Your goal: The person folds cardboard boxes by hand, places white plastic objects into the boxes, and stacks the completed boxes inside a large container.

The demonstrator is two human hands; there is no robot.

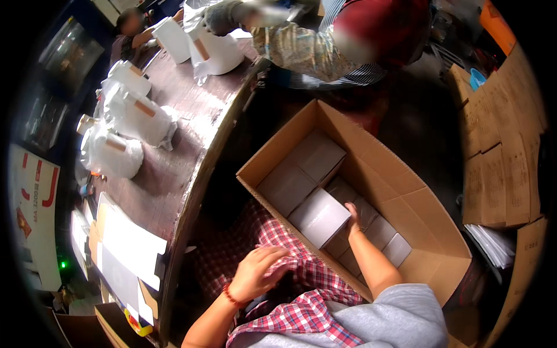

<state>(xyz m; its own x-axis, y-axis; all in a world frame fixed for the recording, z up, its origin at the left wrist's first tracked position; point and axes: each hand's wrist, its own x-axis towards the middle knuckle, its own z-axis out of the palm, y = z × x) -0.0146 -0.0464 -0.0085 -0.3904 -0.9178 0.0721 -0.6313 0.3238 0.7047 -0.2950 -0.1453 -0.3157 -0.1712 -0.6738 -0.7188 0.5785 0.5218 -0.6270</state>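
A large open brown carton [400, 169] stands in front of me with several small white boxes in it. One white box [320, 217] sits higher than those around it, near the carton's near left wall. My right hand [353, 219] reaches into the carton and grips this box at its right end; some of the fingers are hidden. More white boxes [316, 155] fill the carton's far end, and others lie lower beneath my right forearm. My left hand [259, 272] is held over my checked apron, just outside the carton, fingers stretched out and holding nothing.
To the left runs a worn table [200, 124] bearing several plastic-wrapped white items [136, 113] and flat white cardboard blanks [130, 240]. A co-worker's patterned sleeve [296, 49] reaches over its far end; another person [132, 37] is beyond. Flattened brown cartons [499, 145] are stacked at right.
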